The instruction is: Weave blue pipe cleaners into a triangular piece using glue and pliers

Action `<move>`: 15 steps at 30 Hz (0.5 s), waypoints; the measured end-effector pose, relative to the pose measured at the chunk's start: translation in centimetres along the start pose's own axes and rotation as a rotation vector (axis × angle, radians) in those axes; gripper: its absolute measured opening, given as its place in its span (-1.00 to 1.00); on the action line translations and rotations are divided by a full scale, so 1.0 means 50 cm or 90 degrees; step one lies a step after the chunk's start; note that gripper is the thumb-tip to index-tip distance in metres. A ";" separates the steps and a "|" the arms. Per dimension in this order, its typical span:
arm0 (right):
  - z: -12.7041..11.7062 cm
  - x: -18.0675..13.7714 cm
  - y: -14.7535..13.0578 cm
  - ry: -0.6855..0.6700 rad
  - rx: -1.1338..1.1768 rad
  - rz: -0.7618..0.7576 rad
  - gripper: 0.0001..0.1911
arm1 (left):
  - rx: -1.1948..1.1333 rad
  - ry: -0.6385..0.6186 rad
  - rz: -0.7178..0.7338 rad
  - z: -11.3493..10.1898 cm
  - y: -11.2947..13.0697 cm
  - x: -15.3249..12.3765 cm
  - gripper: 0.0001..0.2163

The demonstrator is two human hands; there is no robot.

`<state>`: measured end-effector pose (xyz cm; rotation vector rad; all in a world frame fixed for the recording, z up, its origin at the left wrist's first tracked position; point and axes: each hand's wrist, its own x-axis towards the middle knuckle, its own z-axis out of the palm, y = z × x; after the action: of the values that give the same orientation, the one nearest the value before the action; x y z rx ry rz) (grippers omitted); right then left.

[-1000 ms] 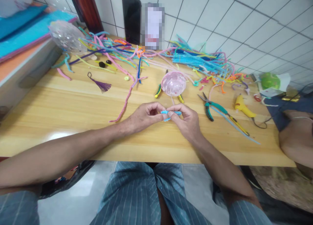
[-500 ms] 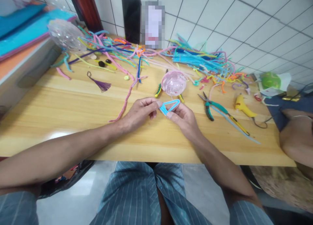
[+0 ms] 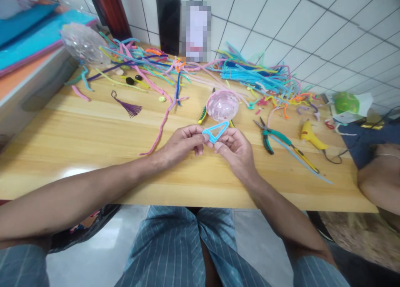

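A light blue pipe cleaner (image 3: 222,131), bent into a small triangle, is held between both hands above the wooden table. My left hand (image 3: 187,141) pinches its left corner between thumb and fingers. At the lower edge, my right hand (image 3: 236,149) grips it with thumb and fingertips. Just beyond the hands sits a clear pinkish dome-shaped bowl (image 3: 222,106). Partly hidden under this bowl, a tool with yellow-and-green handles (image 3: 202,115) shows its grips.
Pliers with teal handles (image 3: 268,142), a yellow cutter (image 3: 303,157) and a yellow glue gun (image 3: 312,136) lie to the right. Heaps of pipe cleaners (image 3: 250,75) line the tiled wall. A purple tassel (image 3: 129,107) lies left. Another person's arm (image 3: 379,178) rests at the right edge.
The blue triangle has tilted and moved slightly up and left, showing more of its outline. My right hand's fingers have shifted along its lower edge.
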<state>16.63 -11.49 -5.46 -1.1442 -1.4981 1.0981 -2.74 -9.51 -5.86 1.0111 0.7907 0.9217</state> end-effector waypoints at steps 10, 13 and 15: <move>-0.002 -0.010 -0.002 0.075 -0.269 -0.281 -0.85 | -0.090 -0.005 -0.051 0.004 0.001 0.002 -0.67; -0.004 -0.006 -0.007 0.071 -0.292 -0.292 -0.90 | -0.088 -0.011 -0.055 0.003 -0.002 0.001 -0.67; -0.004 -0.006 -0.008 0.073 -0.304 -0.285 -0.92 | -0.089 -0.013 -0.054 0.002 -0.003 0.001 -0.68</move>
<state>16.82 -11.83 -5.06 -1.0804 -1.8625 0.3736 -2.60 -9.54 -5.96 0.8566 0.7367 0.8800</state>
